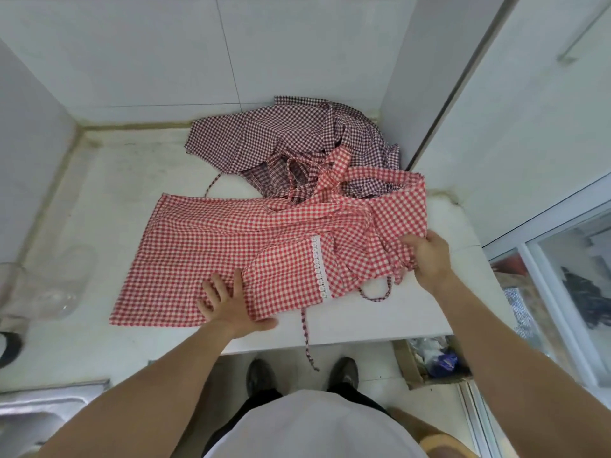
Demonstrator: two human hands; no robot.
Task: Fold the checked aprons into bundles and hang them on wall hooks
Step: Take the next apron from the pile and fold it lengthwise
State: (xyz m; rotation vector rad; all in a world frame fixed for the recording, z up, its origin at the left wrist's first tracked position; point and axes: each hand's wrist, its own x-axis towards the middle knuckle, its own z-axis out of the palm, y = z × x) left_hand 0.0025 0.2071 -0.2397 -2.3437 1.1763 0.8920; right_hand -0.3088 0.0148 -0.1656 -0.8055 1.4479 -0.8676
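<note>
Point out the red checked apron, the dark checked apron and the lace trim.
red checked apron (198, 246): head view, on its flat left panel.
dark checked apron (264, 133): head view, on its crumpled upper cloth.
lace trim (320, 266): head view, mid-strip along the pocket's edge.

A single wide-angle head camera looks steeply down and forward from close above the desk (99, 200), taking in the corner walls beyond and the person's own shoes (261, 375) below.
</note>
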